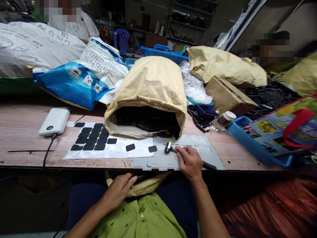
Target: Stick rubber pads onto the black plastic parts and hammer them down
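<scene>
My right hand (192, 163) is closed around the metal shaft of a small mallet (168, 146), which lies low over a grey sheet (209, 152) at the table's front edge. The mallet's head has a yellow end and a black end, and its black handle sticks out right of my hand. Below the table edge, my left hand (120, 188) is at the mouth of a tan sack (146, 189) on my lap. Its fingers are pressed together beside something dark that I cannot make out. A large tan sack (151, 82) lies on the table, its mouth facing me, with black pieces inside.
Black rounded stickers (94, 136) sit on a white sheet (119, 152). A white power bank (54, 121) with a cable lies left. On the right are a bottle (223, 120), a blue tray (257, 145) and a wooden box (229, 96). Two people are across the table.
</scene>
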`<move>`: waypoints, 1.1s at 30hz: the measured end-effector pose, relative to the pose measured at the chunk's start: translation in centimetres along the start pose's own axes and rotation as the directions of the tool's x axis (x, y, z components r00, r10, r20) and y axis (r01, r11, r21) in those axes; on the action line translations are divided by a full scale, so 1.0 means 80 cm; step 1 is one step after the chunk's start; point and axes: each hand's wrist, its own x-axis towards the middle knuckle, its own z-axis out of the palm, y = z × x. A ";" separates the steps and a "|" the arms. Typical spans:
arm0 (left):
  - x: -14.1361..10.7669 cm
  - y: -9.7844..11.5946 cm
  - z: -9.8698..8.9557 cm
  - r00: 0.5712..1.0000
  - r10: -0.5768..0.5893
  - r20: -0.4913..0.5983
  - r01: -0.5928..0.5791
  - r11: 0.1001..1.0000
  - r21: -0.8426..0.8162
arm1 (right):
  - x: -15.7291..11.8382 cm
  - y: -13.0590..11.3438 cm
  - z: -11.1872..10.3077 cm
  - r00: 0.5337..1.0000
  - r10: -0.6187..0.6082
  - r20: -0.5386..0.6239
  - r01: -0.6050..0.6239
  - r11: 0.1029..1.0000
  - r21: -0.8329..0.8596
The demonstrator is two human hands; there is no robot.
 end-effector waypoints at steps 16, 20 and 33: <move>0.006 0.089 -0.078 0.963 0.112 0.246 -0.162 0.968 0.194 | 0.000 0.000 0.002 1.000 0.016 -0.005 -0.016 1.000 -0.010; 0.071 0.105 -0.133 0.948 0.272 -0.167 -0.223 0.938 0.265 | 0.000 0.000 0.002 1.000 0.018 -0.010 -0.018 1.000 -0.013; 0.162 0.080 -0.177 0.898 0.270 -0.347 -0.042 0.838 0.544 | 0.000 -0.001 0.000 0.999 0.032 -0.003 -0.032 0.999 0.005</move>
